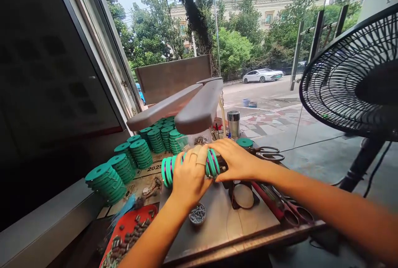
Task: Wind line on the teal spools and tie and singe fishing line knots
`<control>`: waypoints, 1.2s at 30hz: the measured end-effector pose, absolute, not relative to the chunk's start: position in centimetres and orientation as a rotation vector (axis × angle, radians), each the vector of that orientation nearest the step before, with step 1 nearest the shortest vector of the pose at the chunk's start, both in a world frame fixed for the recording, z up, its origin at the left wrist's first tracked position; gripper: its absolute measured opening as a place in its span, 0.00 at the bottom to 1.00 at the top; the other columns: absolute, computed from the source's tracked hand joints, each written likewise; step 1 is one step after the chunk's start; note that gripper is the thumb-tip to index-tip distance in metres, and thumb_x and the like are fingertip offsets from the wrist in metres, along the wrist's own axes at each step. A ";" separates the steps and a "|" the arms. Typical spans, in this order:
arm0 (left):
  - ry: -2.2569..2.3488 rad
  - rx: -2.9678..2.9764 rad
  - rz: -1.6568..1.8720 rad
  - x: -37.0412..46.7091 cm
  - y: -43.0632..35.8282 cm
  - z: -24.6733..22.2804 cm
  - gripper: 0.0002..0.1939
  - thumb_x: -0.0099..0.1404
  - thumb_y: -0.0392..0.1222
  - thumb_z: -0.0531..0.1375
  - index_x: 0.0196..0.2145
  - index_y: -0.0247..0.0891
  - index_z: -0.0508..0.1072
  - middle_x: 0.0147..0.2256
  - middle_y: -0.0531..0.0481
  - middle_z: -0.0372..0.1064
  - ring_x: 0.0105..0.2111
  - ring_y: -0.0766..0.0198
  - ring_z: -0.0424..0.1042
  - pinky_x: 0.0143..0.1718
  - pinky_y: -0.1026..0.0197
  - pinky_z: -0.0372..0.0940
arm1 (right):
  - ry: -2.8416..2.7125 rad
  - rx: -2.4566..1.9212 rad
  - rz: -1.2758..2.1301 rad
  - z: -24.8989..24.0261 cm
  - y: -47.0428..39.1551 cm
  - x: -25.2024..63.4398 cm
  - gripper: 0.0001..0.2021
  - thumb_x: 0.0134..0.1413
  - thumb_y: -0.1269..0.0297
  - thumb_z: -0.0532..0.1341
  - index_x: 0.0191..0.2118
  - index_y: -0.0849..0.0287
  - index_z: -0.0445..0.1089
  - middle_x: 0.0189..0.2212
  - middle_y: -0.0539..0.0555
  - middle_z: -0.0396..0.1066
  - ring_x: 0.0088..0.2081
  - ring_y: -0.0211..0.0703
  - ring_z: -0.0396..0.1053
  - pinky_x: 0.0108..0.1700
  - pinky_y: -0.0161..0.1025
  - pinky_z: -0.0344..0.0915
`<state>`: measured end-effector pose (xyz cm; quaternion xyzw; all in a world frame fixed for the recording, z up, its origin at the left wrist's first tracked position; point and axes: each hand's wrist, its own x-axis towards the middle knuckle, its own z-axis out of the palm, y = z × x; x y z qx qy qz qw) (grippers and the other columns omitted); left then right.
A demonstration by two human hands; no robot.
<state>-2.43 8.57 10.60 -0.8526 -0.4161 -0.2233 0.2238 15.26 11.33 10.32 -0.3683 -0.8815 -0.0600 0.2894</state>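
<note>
A row of green foam line spools (168,172) lies on its side above the work board, with dark and magenta bands showing between the discs. My left hand (190,172) wraps over the middle of this row, a ring-like tan band around one finger. Against the row's right end, my right hand (234,160) curls its fingers and thumb around the last discs; a dark piece shows beside its palm. Below my left hand stands a small cup of silvery beads (197,214). Both palms and the undersides of the spools are hidden.
Several stacks of green spools (105,181) stand at the left. A red tray of small dark weights (124,226) is at the front left. Scissors (269,152), a round pale disc (243,196) and a metal-lidded jar (233,124) lie right. A fan (351,73) stands far right.
</note>
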 end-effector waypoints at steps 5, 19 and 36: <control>-1.123 -2.391 -0.632 -2.6 8.7 11.0 0.33 0.52 0.40 0.60 0.55 0.31 0.58 0.49 0.37 0.67 0.46 0.48 0.65 0.46 0.49 0.57 | -2.301 -0.902 -0.154 10.5 11.9 15.1 0.32 0.31 0.58 0.69 0.47 0.63 0.64 0.40 0.60 0.69 0.44 0.58 0.64 0.48 0.52 0.59; -1.192 -2.555 -0.346 -1.3 9.8 13.3 0.48 0.48 0.44 0.62 0.61 0.29 0.44 0.49 0.36 0.67 0.49 0.49 0.64 0.47 0.49 0.57 | -2.319 -0.999 -0.128 10.8 11.7 14.8 0.26 0.32 0.63 0.68 0.42 0.66 0.66 0.39 0.62 0.69 0.41 0.56 0.65 0.44 0.50 0.64; -1.210 -2.559 -0.346 -0.8 10.1 13.7 0.44 0.46 0.45 0.64 0.59 0.34 0.51 0.45 0.42 0.69 0.44 0.48 0.67 0.42 0.51 0.62 | -2.396 -1.034 -0.001 11.7 11.8 15.1 0.27 0.32 0.61 0.69 0.42 0.69 0.67 0.39 0.63 0.70 0.42 0.56 0.65 0.49 0.48 0.61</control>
